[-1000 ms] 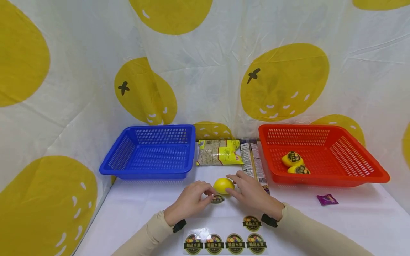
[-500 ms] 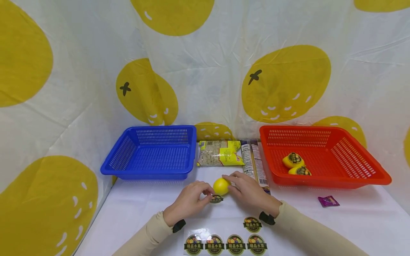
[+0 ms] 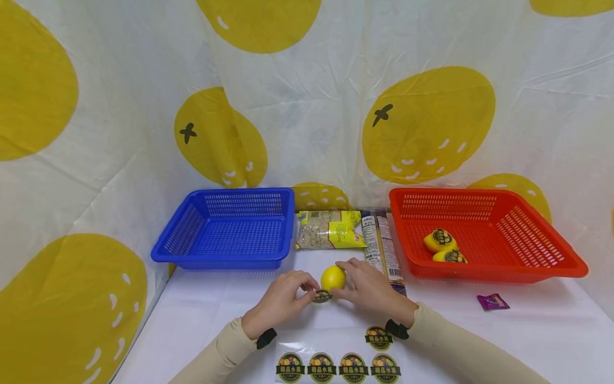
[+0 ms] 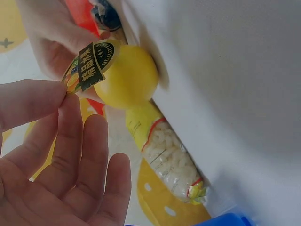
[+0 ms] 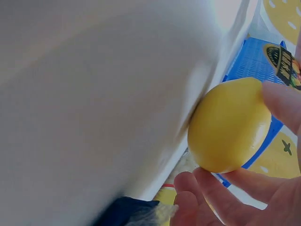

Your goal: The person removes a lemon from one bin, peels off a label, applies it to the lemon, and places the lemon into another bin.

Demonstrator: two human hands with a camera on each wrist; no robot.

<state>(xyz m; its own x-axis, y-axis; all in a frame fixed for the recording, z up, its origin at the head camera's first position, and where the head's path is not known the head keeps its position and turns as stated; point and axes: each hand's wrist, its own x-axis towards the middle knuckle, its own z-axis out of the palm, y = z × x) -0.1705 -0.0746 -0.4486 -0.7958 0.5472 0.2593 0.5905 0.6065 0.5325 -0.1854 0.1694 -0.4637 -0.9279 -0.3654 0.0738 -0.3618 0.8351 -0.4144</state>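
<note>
My left hand (image 3: 283, 296) pinches a round black-and-gold sticker (image 4: 91, 66) by its edge between thumb and index finger; its other fingers stay loosely bent. Close beside the sticker is a yellow lemon (image 3: 333, 278), low over the white table. My right hand (image 3: 369, 285) holds the lemon from the right, thumb on one side and fingertips on the other, as the right wrist view shows of the lemon (image 5: 229, 125). The sticker overlaps the lemon's near side in the head and left wrist views.
A sticker sheet (image 3: 331, 341) with several stickers lies in front. A blue basket (image 3: 223, 264) stands back left, a red basket (image 3: 499, 272) with two stickered lemons (image 3: 440, 241) back right. Between them lie a yellow food bag (image 3: 331, 229) and long packets (image 3: 384, 242). A purple sachet (image 3: 493, 302) lies at right.
The right hand has turned the lemon so that its end faces more toward me. The left hand has brought the sticker slightly left and up, closer against the lemon.
</note>
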